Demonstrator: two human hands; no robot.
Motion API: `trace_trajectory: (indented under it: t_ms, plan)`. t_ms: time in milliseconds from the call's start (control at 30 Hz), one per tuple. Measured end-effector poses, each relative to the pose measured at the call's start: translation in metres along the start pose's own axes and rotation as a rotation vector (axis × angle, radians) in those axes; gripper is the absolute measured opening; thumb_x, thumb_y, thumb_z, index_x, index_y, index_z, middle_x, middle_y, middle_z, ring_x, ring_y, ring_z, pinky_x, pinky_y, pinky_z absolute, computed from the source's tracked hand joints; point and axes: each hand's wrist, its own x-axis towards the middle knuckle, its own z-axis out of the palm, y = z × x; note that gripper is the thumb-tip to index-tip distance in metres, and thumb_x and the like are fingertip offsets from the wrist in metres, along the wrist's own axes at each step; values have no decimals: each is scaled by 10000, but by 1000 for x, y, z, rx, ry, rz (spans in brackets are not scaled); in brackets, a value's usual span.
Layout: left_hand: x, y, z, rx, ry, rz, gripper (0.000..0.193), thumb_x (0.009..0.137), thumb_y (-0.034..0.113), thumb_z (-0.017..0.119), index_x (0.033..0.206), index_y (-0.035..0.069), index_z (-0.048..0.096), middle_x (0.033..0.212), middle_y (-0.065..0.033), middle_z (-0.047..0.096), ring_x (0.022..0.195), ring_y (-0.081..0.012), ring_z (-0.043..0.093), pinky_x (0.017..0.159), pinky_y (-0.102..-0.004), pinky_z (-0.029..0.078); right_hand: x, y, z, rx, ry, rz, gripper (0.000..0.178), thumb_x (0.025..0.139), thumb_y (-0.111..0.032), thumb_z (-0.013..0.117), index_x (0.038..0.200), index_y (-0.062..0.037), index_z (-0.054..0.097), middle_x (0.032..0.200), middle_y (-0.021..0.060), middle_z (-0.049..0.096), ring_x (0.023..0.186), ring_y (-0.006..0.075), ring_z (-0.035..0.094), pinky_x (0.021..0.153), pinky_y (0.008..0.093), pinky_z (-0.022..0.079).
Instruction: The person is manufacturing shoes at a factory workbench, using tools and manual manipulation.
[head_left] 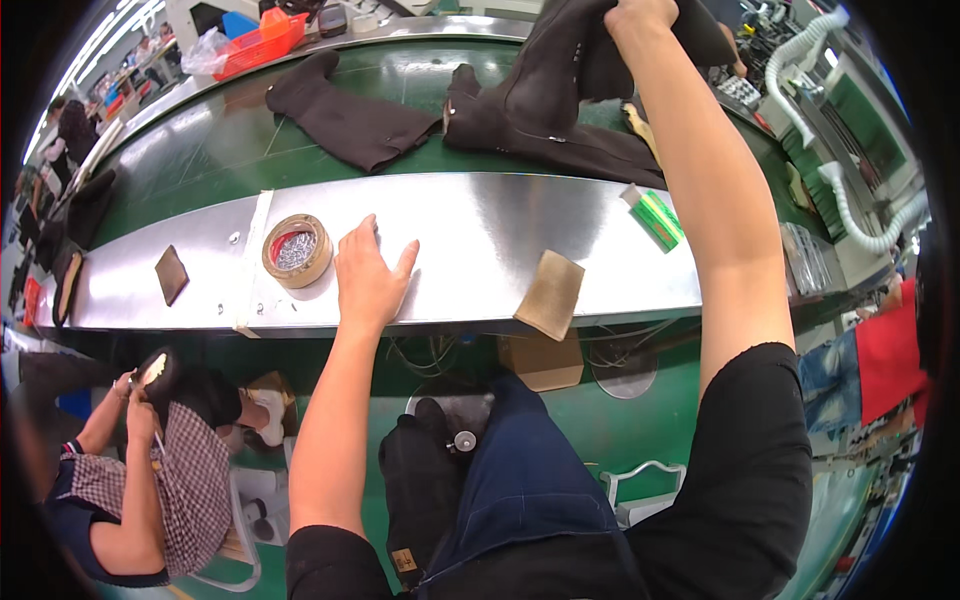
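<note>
My right hand [640, 14], arm stretched far forward, is closed on the upper part of a dark brown boot [540, 85] above the green belt. Another dark boot [350, 115] lies on the belt to its left. My left hand [372, 275] rests on the metal ledge with its fingers apart and nothing in it. Just left of it sits a roll of brown tape [318, 262] with bits of grey material inside its ring. A tan rectangular pad [550, 295] lies right of my left hand, over the ledge's near edge.
A green conveyor belt [220, 135] runs behind the metal ledge [470, 225]. On the ledge are a green box [656, 218] and a small brown piece [171, 275]. A dark boot-like thing [415, 500] lies by my lap. A co-worker [150, 480] sits at left with a shoe; a red basket [262, 45] stands behind.
</note>
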Motion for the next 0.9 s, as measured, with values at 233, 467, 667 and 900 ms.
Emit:
trace_trajectory:
  t_ms: [233, 467, 667, 900]
  plan:
    - [1, 3, -3, 25, -44, 5, 789, 888, 392, 792, 1442, -80, 487, 1395, -255, 571, 1340, -403, 497, 1153, -503, 376, 44, 132, -92, -26, -91, 326, 383, 1078, -166, 600, 1401, 31, 541, 1327, 191, 661, 1121, 384, 689, 998, 579, 569]
    - [1, 5, -2, 83, -55, 31, 771, 883, 370, 793, 1441, -69, 492, 1416, -255, 552, 1355, -401, 483, 1160, -501, 365, 6, 185, -169, -464, 103, 580, 512, 1075, -274, 580, 1391, 114, 474, 1243, 276, 624, 1144, 480, 681, 886, 568, 639]
    - [2, 8, -2, 98, -70, 13, 749, 883, 362, 789, 1433, -57, 502, 1423, -248, 549, 1365, -397, 478, 1164, -499, 361, -33, 182, -221, -2064, -407, 248, 809, 884, -575, 762, 1496, -80, 578, 1524, 240, 554, 1426, 491, 492, 1178, 645, 371]
    - [0, 5, 0, 89, -35, 25, 722, 878, 343, 790, 1424, -40, 516, 1411, -238, 559, 1362, -393, 483, 1157, -500, 367, 2, 184, -281, -2241, -530, 523, 1272, 690, -882, 753, 1566, -6, 463, 1635, 181, 443, 1482, 401, 462, 1185, 603, 365]
